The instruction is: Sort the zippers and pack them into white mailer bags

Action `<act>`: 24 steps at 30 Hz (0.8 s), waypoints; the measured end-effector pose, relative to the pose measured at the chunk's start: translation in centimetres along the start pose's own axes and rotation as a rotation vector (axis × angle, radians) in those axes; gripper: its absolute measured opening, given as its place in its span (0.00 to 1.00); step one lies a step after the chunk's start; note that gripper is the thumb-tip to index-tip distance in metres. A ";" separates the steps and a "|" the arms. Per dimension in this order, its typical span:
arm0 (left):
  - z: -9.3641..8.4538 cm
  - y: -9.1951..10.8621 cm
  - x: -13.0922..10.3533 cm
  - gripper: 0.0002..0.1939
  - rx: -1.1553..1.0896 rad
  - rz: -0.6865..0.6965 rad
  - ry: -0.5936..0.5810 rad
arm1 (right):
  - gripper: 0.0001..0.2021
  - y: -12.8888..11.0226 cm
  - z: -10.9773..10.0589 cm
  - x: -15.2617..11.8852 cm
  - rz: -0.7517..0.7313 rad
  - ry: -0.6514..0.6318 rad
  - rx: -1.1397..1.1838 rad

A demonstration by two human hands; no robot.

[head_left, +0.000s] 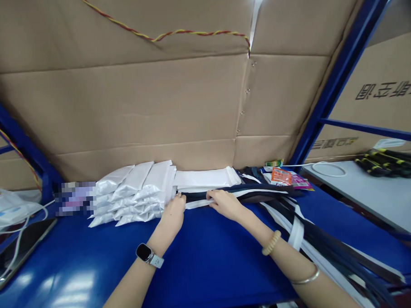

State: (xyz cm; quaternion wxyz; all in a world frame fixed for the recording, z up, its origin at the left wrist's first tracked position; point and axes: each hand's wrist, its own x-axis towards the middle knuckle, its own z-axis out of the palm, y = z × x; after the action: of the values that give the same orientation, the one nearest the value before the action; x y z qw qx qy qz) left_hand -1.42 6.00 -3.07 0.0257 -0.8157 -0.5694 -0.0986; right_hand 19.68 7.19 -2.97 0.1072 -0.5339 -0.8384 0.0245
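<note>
Black and white fabric strips [261, 191] stretch sideways in front of a flat white packet [203, 178]. My left hand [175, 213] is closed on the strips' left end, beside a stack of white plastic packets [135, 191]. Further right, my right hand [226, 204] pinches the same strips, its fingers bent over the white edge. More long black and white strips [332, 244] run from behind my right forearm down to the lower right.
The blue tabletop [210, 258] has a phone [22, 248] and white cables at the left. Orange and pink packets [280, 176] sit at the back right. Cardboard [148, 102] walls the back between blue posts. Black-yellow bundles [390, 163] lie on a grey table.
</note>
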 end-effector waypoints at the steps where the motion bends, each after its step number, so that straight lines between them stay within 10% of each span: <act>1: -0.1 0.1 0.0 0.11 0.018 -0.009 -0.011 | 0.10 -0.2 -0.2 -0.2 0.005 0.015 -0.023; 8: -0.9 1.8 0.2 0.11 0.073 -0.110 0.004 | 0.05 -2.1 -0.5 -1.0 -0.015 0.095 0.062; 18: -2.2 3.5 -0.1 0.11 -0.151 -0.043 0.145 | 0.14 -2.4 1.6 0.2 0.074 0.002 1.024; 24: -2.3 3.5 -0.3 0.10 -0.245 0.016 0.189 | 0.13 -2.9 1.1 -0.1 0.125 0.078 1.041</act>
State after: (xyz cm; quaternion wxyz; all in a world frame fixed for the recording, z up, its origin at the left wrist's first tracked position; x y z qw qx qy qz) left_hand 1.44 4.08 -0.60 -0.0198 -0.8043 -0.5416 -0.2436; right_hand 16.88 5.90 -3.62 0.3880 -0.4596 -0.6770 0.4242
